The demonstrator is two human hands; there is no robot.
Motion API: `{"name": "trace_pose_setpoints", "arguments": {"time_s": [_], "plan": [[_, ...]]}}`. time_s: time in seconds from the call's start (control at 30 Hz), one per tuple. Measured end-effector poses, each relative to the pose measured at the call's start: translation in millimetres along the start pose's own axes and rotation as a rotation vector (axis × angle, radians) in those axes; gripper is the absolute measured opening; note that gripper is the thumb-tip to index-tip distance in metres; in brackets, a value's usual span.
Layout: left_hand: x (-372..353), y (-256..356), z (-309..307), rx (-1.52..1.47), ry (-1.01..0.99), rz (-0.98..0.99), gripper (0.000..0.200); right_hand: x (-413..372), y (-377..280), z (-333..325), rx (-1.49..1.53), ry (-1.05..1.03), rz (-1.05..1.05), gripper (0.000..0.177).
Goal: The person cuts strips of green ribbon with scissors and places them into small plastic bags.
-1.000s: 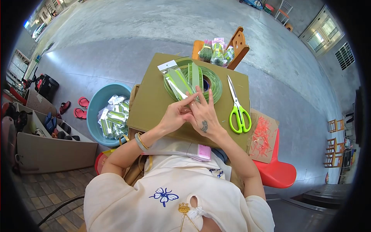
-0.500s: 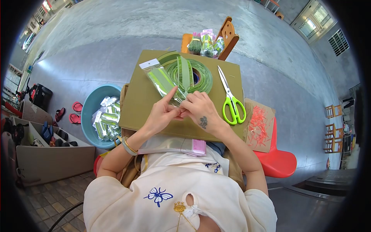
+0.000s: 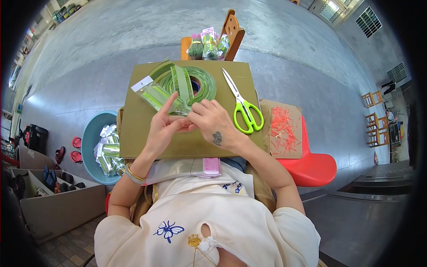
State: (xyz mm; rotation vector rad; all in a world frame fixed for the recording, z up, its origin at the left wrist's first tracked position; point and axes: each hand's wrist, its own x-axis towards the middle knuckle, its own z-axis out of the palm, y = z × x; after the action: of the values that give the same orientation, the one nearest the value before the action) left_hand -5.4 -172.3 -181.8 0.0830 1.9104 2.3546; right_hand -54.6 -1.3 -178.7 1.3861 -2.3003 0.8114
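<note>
A clear plastic packet [image 3: 155, 95] with green ribbon inside and a white header lies tilted over the front left of a green ribbon roll [image 3: 205, 84]. My left hand [image 3: 165, 127] is at the packet's lower end, index finger pointing up over it, the other fingers curled round its edge. Against it, my right hand [image 3: 213, 122] pinches the packet's lower end, fingertips bent down and partly hidden. Green-handled scissors [image 3: 247, 116] lie with their blades apart on the olive board [image 3: 178, 147], right of the roll.
A blue basin [image 3: 91, 153] of filled packets stands at the left. Bundles and packets [image 3: 209, 44] rest on a wooden chair [image 3: 233, 33] behind the board. Red strips [image 3: 284, 129] lie on cardboard over a red chair [image 3: 316, 169]. Clear sleeves [image 3: 178, 169] lie on my lap.
The whole view has shifted, so the board and hands appear further left. Both hands stay together at the packet's lower end, with only slight finger movement.
</note>
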Motion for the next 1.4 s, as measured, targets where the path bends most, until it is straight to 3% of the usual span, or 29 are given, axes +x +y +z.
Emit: {"name": "trace_pose_setpoints", "arguments": {"time_s": [0.13, 0.2, 0.23, 0.3, 0.37, 0.43, 0.5, 0.6, 0.63, 0.7, 0.83, 0.9, 1.03, 1.07, 1.13, 1.17, 1.2, 1.27, 1.33, 1.4], "plan": [[13.3, 13.3, 21.5, -0.009, -0.010, 0.105, 0.063, -15.5, 15.5, -60.9, 0.187, 0.085, 0.200, 0.011], [19.1, 24.0, 26.4, -0.026, 0.006, 0.190, 0.062, -39.8, 37.1, -101.9, 0.151, 0.257, 0.564, 0.006], [16.5, 28.5, 29.1, -0.004, -0.022, 0.201, 0.062, -64.5, 66.9, -111.6, 0.093, 0.381, 0.651, 0.006], [9.8, 24.7, 27.4, 0.034, -0.158, 0.149, 0.062, -130.7, 123.7, -121.9, -0.097, 0.294, 0.982, 0.015], [2.8, 14.6, 23.7, 0.066, -0.235, 0.074, 0.063, -204.2, 173.5, -98.7, -0.262, -0.004, 1.250, 0.023], [-5.4, -6.5, 15.8, 0.087, -0.254, -0.036, 0.063, -259.3, 198.5, -56.2, -0.139, -0.264, 1.574, 0.024], [-14.8, -19.1, 8.1, 0.118, -0.216, -0.100, 0.063, -335.7, 237.6, -0.7, -0.326, -0.569, 1.382, 0.023], [-25.0, -21.8, 2.7, 0.171, -0.173, -0.123, 0.060, -361.3, 213.9, 36.4, -0.675, -0.209, 1.059, 0.019], [-26.0, -20.2, 0.6, 0.192, -0.155, -0.114, 0.059, -356.2, 224.7, 30.6, -0.364, -0.265, 1.437, 0.014], [-24.7, -11.4, -5.4, 0.240, -0.139, 0.011, 0.055, -322.2, 215.0, -3.1, 0.006, -0.195, 1.780, 0.007], [-23.5, 34.4, 0.8, 0.306, -0.061, 0.204, 0.039, -210.9, 161.8, -99.6, 0.036, 0.062, 1.595, 0.013], [-27.8, 51.0, 6.2, 0.275, -0.067, 0.267, 0.036, -149.0, 135.0, -120.9, 0.180, 0.254, 1.291, 0.012], [-29.1, 54.4, 20.5, 0.270, -0.210, 0.431, 0.033, -34.9, 30.4, -85.4, 0.633, 0.425, 0.589, 0.030], [-28.3, 49.7, 19.0, 0.264, -0.238, 0.383, 0.033, -17.8, 5.5, -70.6, 0.684, 0.397, 0.497, 0.034], [-26.7, 40.2, 16.1, 0.256, -0.291, 0.284, 0.034, -3.2, -10.0, -45.2, 0.499, 0.295, 0.242, 0.040], [-25.9, 35.2, 13.9, 0.216, -0.291, 0.202, 0.035, -5.1, -4.2, -27.6, 0.266, 0.224, 0.083, 0.041], [-25.0, 29.5, 10.6, 0.176, -0.289, 0.119, 0.035, -8.9, -0.2, -13.3, 0.298, 0.218, 0.105, 0.040], [-31.0, 13.2, -9.4, 0.343, -0.166, 0.183, 0.035, -18.1, 6.1, 9.5, 0.362, 0.202, 0.152, 0.039], [-33.2, -6.6, -27.6, 0.619, 0.003, 0.382, 0.036, -25.6, 7.5, 20.9, 0.368, 0.222, 0.174, 0.038], [-29.6, -15.8, -37.8, 1.010, 0.213, 0.717, 0.035, -29.6, 5.2, 25.7, 0.363, 0.227, 0.198, 0.038]]}}
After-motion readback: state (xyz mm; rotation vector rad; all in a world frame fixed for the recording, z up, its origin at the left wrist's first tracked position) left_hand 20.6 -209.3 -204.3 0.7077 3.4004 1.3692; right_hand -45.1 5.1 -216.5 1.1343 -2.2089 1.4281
